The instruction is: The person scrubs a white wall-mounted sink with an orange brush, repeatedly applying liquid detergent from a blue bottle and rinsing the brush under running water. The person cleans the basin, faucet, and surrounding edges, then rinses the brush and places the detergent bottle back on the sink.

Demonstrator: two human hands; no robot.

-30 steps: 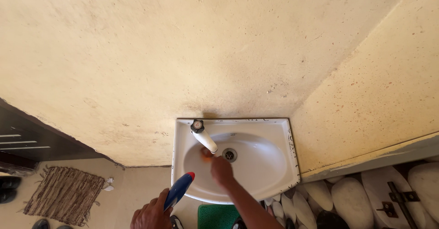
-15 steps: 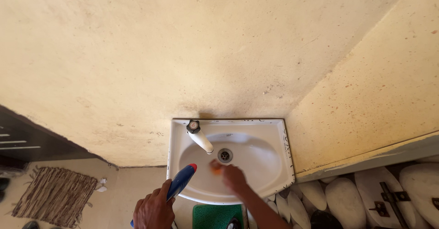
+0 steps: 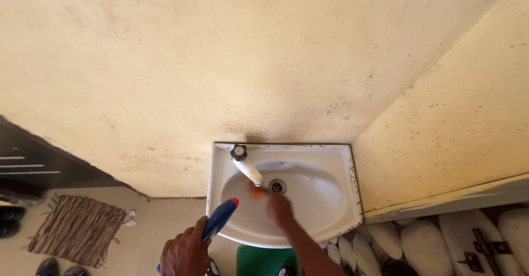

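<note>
Two hands were at work: our left hand [image 3: 184, 254] was wrapped around a blue bottle with a red cap [image 3: 217, 222] at the white sink [image 3: 341, 210] rim, while our right hand [image 3: 280, 210] pressed an orange scrubber [image 3: 257, 192] into the basin beside the drain [image 3: 276, 186], under the white tap [image 3: 247, 168]; whether its fingers were curled, we couldn't tell.

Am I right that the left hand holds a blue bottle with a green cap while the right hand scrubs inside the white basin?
Not quite: the head view shows the blue bottle in the left hand has a red cap, not green. The right hand does scrub inside the white basin.
</note>
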